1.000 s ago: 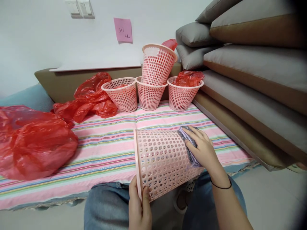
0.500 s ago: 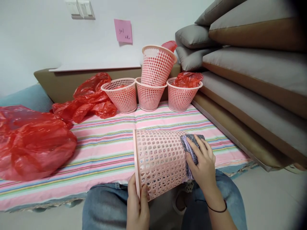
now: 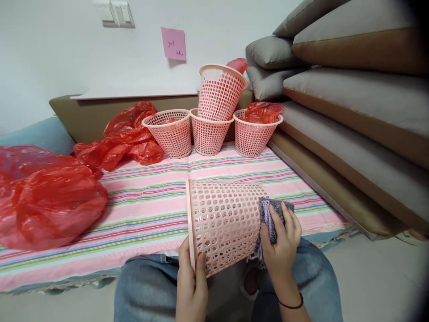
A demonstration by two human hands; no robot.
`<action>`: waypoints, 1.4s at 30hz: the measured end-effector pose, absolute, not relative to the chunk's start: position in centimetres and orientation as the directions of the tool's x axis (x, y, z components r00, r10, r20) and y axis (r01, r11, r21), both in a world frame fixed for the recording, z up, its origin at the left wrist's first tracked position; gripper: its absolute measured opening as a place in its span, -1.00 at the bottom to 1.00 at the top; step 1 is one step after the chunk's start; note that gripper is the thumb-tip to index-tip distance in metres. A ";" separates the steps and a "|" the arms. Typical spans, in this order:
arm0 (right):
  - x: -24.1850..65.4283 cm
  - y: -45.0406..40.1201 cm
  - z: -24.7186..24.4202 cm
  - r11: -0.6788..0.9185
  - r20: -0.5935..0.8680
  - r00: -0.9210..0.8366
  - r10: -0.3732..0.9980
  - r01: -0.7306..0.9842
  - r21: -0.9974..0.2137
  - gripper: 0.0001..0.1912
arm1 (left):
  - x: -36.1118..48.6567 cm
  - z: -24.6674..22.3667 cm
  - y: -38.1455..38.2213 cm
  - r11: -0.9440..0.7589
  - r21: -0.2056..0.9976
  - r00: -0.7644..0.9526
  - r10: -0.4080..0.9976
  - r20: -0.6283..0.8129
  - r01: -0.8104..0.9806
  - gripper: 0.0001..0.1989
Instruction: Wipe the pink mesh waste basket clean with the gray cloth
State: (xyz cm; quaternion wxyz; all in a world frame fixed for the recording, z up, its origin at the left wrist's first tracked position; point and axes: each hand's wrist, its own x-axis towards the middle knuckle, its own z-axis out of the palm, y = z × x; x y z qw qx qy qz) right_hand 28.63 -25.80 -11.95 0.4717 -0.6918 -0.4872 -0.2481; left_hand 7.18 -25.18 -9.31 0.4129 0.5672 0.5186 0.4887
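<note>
Downward since earlier, right hand is moving with grey-purple cloth along base end of pink basket | right hand is grasping cloth, left hand is gripping rim | basket is being held sideways near the knees

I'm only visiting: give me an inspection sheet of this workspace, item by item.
Surface: pink striped fabric cover, lightly creased.
Things in hand: pink perforated plastic basket, tipped sideways; grey-and-purple fabric cloth.
Clutter: crumpled red plastic bags; four more pink perforated plastic baskets, one tilted inside another.
Hands: left hand grips the basket's rim; right hand holds the cloth near its base.
Cables: nothing seen.
Surroundings: stacked grey-and-brown cushions; white wall; pink square paper note.
</note>
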 end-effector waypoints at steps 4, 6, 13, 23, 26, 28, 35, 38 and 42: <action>26.0 -25.5 -11.0 -0.052 0.800 0.358 0.482 0.923 -0.382 -0.55 | 7.2 -9.2 -25.1 -0.042 0.994 0.029 0.999 0.039 0.104 -0.54; 24.4 -25.3 -10.1 -0.016 0.798 0.316 0.514 0.933 -0.359 -0.57 | 7.4 -8.6 -25.1 -0.014 0.998 0.019 1.000 0.013 0.061 -0.52; 20.1 -25.4 -6.7 0.091 0.740 0.229 0.632 0.927 -0.364 -0.56 | 8.4 -6.0 -25.1 -0.036 0.999 -0.038 0.999 0.037 0.028 -0.52; 17.0 -25.1 -4.3 0.137 0.627 0.161 0.762 0.907 -0.399 -0.50 | 8.1 -6.9 -25.1 -0.027 0.999 -0.071 0.997 0.025 -0.025 -0.40; 17.3 -24.4 -3.9 0.126 0.605 0.150 0.782 0.913 -0.389 -0.50 | 7.8 -7.7 -24.8 0.001 0.998 -0.062 0.998 -0.005 -0.064 -0.38; 17.6 -24.0 -3.5 0.115 0.578 0.135 0.805 0.920 -0.375 -0.49 | 7.8 -7.9 -24.7 0.019 0.996 -0.063 0.998 -0.024 -0.082 -0.38; 18.7 -21.7 -1.2 0.097 0.478 0.144 0.866 0.891 -0.444 -0.49 | 7.9 -7.6 -25.1 0.015 0.997 -0.050 0.999 -0.019 -0.071 -0.39; 19.2 -20.4 -0.3 0.086 0.428 0.135 0.894 0.884 -0.460 -0.49 | 7.8 -7.6 -25.2 0.001 0.999 -0.047 0.999 -0.004 -0.055 -0.39; 20.1 -19.0 0.6 0.074 0.373 0.114 0.921 0.887 -0.456 -0.51 | 7.6 -8.1 -25.5 -0.026 0.999 -0.064 0.998 0.023 -0.044 -0.41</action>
